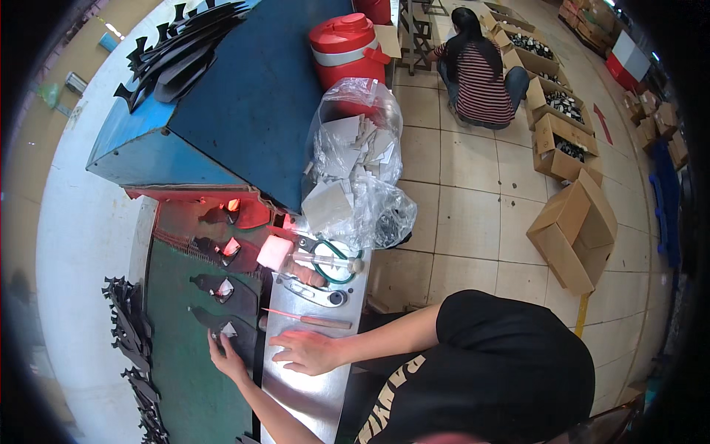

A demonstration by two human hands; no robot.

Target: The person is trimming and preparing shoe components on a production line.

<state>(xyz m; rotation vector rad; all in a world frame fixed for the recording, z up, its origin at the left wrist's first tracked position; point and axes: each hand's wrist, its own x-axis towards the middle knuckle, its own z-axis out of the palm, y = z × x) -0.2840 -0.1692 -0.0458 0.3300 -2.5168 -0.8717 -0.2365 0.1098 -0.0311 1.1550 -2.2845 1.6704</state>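
My left hand (229, 360) reaches over a green conveyor belt (191, 399), fingers slightly apart, its fingertips at the edge of a flat black bottle-shaped piece (209, 319) with a small white patch (229, 330). Whether they press on it I cannot tell. My right hand (307, 351) rests palm down on the metal ledge (292, 403), fingers spread and nothing in them. Just beyond it lies a thin pointed tool with a wooden handle (325, 323). Farther up the belt lie similar black pieces (235, 293) with pale patches, the farthest under reddish light.
A blue machine housing (229, 111) spans the belt's far end. The ledge also holds green-handled scissors (318, 266) and a pale block (275, 252). Stacked black pieces (129, 325) line the left side. Beyond are a plastic bag of scraps (355, 163), a crouching person (481, 81) and cartons (566, 152).
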